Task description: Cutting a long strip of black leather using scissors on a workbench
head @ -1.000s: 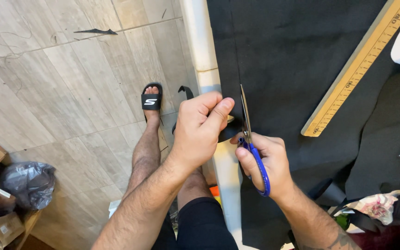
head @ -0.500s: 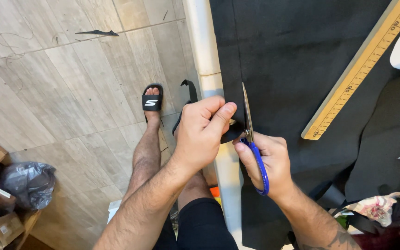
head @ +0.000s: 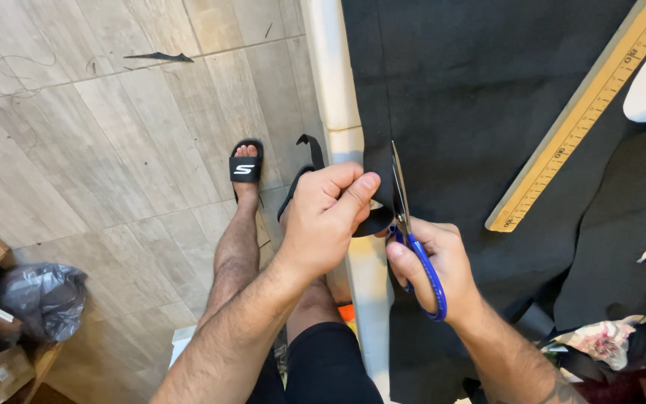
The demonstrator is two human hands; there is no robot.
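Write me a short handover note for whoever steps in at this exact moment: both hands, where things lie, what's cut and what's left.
Left hand: pinches the cut strip edge of the black fabric sheet at the white table edge.
Right hand: grip shut on the blue-handled steel scissors, blades pointing up the cloth.
Yellow wooden ruler lies diagonally on the fabric.
Done: strip cut up to the blades. Left: the uncut edge beyond them.
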